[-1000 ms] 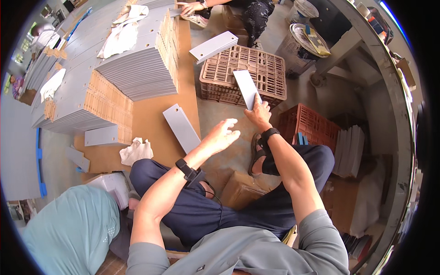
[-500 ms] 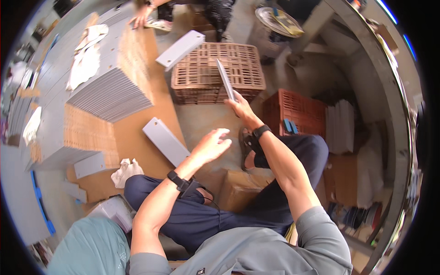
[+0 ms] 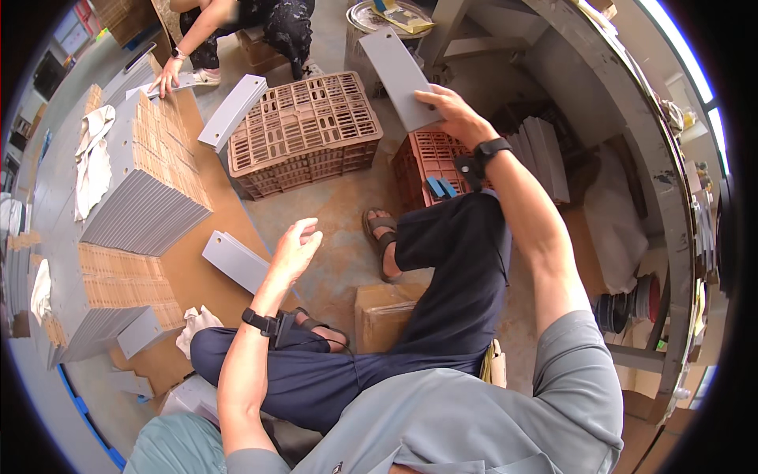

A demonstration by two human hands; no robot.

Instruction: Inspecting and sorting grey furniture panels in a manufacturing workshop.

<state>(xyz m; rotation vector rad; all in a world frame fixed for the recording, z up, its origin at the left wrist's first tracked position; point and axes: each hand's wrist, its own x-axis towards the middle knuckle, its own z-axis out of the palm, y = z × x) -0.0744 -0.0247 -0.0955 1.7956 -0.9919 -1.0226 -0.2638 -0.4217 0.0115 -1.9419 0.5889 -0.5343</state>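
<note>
The right hand (image 3: 464,122) has its fingers (image 3: 434,96) closed on the near end of a grey board (image 3: 391,69), which slants up and leftward from them. Beneath these fingers is a red crate (image 3: 430,162); to their left stands a brown crate (image 3: 304,126). The left hand (image 3: 294,249) is open, fingers loosely bent. Left of those fingers, loose boards (image 3: 234,261) lie near stacked boards (image 3: 146,212), and a cardboard box (image 3: 383,320) sits below, to their right.

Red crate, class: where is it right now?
In the head view, the red crate is right of centre, just below the grey board in the right hand.
</note>
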